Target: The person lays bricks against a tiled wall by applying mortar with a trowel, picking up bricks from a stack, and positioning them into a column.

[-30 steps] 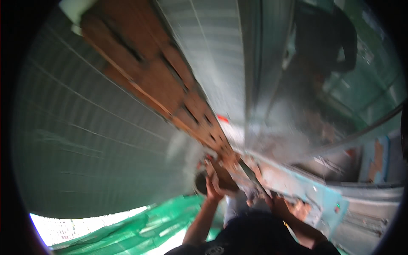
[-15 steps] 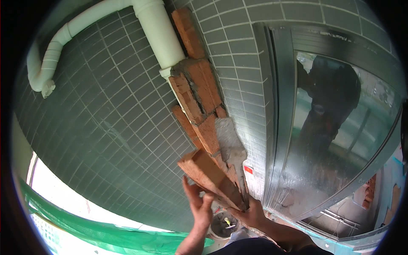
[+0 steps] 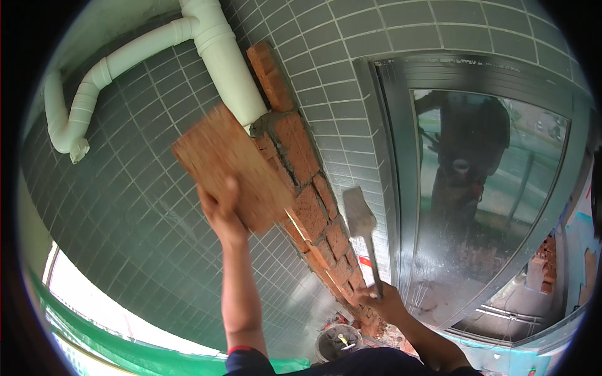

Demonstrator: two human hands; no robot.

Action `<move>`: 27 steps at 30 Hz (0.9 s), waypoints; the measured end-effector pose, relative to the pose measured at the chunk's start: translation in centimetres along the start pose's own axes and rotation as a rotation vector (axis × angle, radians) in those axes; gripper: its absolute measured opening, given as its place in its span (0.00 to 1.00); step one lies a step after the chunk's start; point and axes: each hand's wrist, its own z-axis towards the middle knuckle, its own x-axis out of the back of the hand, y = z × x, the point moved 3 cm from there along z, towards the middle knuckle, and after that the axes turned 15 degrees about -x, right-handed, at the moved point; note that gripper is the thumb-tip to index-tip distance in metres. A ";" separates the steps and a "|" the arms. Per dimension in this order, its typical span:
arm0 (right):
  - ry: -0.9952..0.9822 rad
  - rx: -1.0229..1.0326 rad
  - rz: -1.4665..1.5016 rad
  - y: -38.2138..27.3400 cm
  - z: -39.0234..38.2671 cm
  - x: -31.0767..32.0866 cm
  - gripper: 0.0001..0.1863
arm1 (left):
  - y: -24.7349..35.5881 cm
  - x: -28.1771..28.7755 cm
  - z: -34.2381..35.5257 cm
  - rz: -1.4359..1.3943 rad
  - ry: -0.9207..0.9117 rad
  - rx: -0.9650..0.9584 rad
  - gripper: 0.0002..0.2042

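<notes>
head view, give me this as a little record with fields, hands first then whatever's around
left hand: holding a brick, slightly blurred
right hand: gripping a trowel by its handle, blade upward in the picture
brick column: reddish, between grey tiled walls
pipe: pale, branching, upper left
glass panel: dark-framed, right side, with a reflection
bucket: near lower edge
netting: green, lower left

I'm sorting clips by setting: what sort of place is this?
Probably a building or renovation site: a rough red brick column, a flat grey metal trowel in the right hand, and sheer green netting show it.
</notes>
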 end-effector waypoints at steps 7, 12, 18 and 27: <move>0.213 -0.269 -0.198 14.4 -4.8 3.0 0.24 | -10.2 -3.2 16.6 -0.055 -0.036 -0.133 0.23; 0.348 -0.408 -0.357 21.1 -8.1 3.5 0.28 | -14.5 -5.4 18.1 -0.091 -0.031 -0.110 0.22; 0.513 -0.618 -0.133 26.1 -11.7 3.5 0.26 | -15.0 -7.2 18.4 -0.131 -0.093 -0.090 0.22; 0.557 -0.536 -0.024 28.0 -10.6 1.8 0.22 | -17.1 -8.8 18.6 -0.155 -0.121 -0.091 0.23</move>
